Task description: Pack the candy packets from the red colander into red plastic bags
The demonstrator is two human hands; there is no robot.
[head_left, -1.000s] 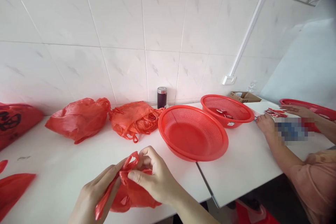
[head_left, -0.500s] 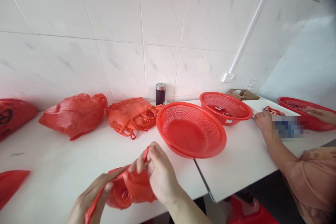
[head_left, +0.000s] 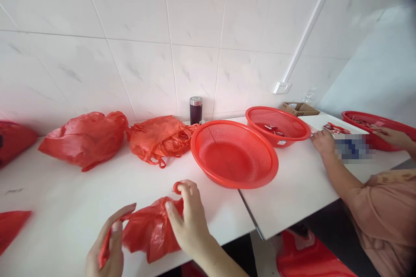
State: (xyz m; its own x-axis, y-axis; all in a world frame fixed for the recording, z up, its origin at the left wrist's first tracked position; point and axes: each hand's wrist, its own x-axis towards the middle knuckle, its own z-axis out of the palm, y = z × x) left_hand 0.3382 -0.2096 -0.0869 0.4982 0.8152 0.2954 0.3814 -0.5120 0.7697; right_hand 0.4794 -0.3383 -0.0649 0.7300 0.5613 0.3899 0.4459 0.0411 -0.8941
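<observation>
In the head view, the red bag was between the person's left hand and right hand, over the near edge of the bench. Half a second earlier the two grips had been close together; now they stood apart, with the bag's body showing broad and creased between them. The left grip was narrow, pinching a folded strip of red plastic. The right grip was curled about the bag's far part, a small red loop showing at the fingers and the thumb lying against the plastic. For the work in hand, the parting appeared to leave the bag held at two separate places; whether a knot was being made or undone, the view could not tell.

Beyond the right grip, to its right, the nearer basket sat as before. Straight beyond both grips lay a heap of crumpled bags, and beyond the left grip a bulging bag, neither visibly disturbed.
</observation>
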